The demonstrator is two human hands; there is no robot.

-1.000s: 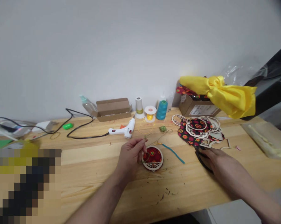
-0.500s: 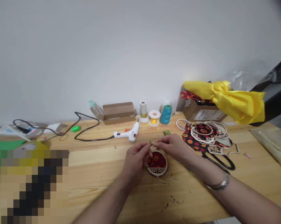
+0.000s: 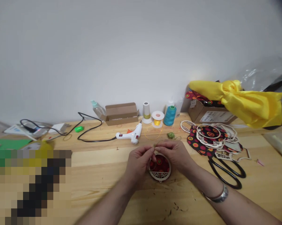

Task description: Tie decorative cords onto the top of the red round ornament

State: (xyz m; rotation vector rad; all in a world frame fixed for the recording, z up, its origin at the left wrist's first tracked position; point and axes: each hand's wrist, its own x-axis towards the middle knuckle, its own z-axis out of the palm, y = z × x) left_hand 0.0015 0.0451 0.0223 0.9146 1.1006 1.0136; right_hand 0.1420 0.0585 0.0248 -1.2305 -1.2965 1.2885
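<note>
My left hand and my right hand meet above a round wooden ornament with red patterned fabric, which lies on the wooden table. Both hands pinch a thin olive-green cord between thumb and fingers, just over the ornament's top edge. A small green bead lies on the table a little beyond my right hand. A metal bracelet is on my right wrist.
Black scissors lie right of my hands, below a pile of wooden frames and fabric rounds. A white glue gun, thread spools, a small open box, a spray bottle and yellow satin on a carton line the back.
My right hand left the scissors and came over to the ornament, where it now pinches the cord together with my left hand. The view has shifted slightly.
</note>
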